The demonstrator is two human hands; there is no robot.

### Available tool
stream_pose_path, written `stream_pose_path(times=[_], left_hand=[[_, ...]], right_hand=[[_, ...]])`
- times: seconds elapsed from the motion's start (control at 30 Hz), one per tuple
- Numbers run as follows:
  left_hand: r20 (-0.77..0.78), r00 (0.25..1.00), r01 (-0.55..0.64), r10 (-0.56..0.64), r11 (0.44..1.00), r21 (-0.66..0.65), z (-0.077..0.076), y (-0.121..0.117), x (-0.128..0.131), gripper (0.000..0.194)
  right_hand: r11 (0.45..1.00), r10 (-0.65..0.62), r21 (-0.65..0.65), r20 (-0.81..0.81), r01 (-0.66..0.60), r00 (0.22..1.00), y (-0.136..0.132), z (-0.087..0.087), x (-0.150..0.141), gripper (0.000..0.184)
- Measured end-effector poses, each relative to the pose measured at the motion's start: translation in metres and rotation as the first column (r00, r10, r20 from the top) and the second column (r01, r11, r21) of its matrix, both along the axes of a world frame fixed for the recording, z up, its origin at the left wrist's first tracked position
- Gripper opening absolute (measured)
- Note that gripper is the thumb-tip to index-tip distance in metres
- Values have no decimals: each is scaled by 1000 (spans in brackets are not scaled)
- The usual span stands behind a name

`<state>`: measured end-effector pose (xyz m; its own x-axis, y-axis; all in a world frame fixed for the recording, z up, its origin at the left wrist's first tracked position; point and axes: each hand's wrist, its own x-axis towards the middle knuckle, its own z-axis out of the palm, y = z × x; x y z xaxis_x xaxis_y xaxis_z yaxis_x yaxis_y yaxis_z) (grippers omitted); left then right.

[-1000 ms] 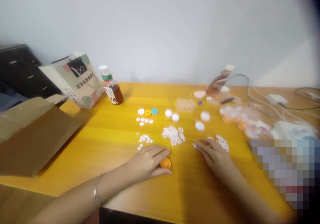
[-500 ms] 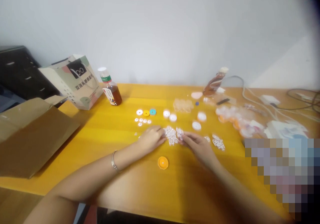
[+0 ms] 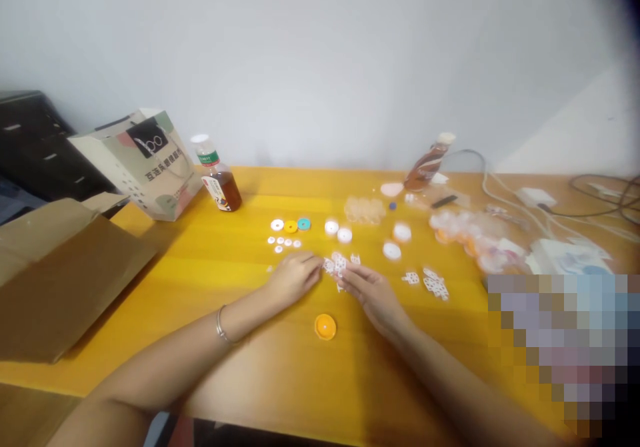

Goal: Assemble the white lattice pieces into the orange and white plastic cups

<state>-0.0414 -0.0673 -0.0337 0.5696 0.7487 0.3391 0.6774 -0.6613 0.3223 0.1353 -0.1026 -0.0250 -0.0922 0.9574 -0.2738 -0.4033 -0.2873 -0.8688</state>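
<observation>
My left hand [image 3: 294,276] and my right hand [image 3: 373,292] meet at a pile of small white lattice-shaped plastic pieces [image 3: 341,262] in the middle of the yellow table [image 3: 225,280]. The fingers of both hands are curled together at the pile's edge, touching the pieces; what they pinch is too small to make out. An orange round cap [image 3: 325,327] lies by itself just in front of the hands. Small white discs [image 3: 283,242] sit left of the pile, and more white lattice pieces [image 3: 433,282] lie to the right.
A tea bottle [image 3: 220,184] and a paper gift bag [image 3: 147,160] stand at the back left, a folded cardboard box [image 3: 65,274] at the left edge. White, yellow and teal rings [image 3: 291,224], clear cups [image 3: 365,209], another bottle [image 3: 425,164] and cables [image 3: 540,200] lie farther back and right.
My left hand let go of the orange cap and both hands moved forward to the pile of white lattice pieces, then drew closer together on it.
</observation>
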Motion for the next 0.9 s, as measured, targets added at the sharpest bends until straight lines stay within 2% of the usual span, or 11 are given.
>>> stream_pose_path(times=[0.1, 0.2, 0.3, 0.4, 0.43, 0.5, 0.6, 0.67, 0.77, 0.9], left_hand=[[202, 979, 1, 12, 998, -65, 3, 3, -3, 20], [453, 886, -4, 104, 977, -215, 8, 4, -1, 21], [643, 736, 100, 214, 904, -416, 13, 2, 5, 26], [712, 660, 227, 240, 840, -493, 17, -3, 13, 23], [718, 657, 243, 231, 836, -492, 18, -5, 14, 21], [705, 685, 233, 182, 862, -449, 19, -7, 17, 19], [645, 763, 187, 49, 938, -293, 19, -9, 17, 17], [606, 795, 173, -20, 965, -196, 18, -8, 16, 18], [577, 816, 151, -42, 978, -142, 16, -7, 14, 18], [565, 823, 172, -51, 971, -163, 14, -6, 14, 17]], right_hand=[[1000, -22, 18, 0, 22, 1000, 0, 0, 3, 16], [999, -31, 23, 7, 30, 1000, 0, 0, 3, 15], [1000, -13, 19, 19, 12, 1000, -1, 0, 3, 14], [998, 42, 37, 20, -43, 999, -2, 0, 2, 14], [997, 62, 45, 25, -63, 998, -2, 0, 2, 15], [994, 91, 54, 40, -93, 995, -3, 1, 2, 16], [992, 112, 60, 42, -114, 993, -4, 1, 1, 17], [990, 126, 64, 34, -128, 992, -5, 0, 1, 16], [988, 134, 68, 36, -137, 990, -6, -1, 1, 16], [990, 121, 71, 27, -123, 992, -5, -2, 1, 17]])
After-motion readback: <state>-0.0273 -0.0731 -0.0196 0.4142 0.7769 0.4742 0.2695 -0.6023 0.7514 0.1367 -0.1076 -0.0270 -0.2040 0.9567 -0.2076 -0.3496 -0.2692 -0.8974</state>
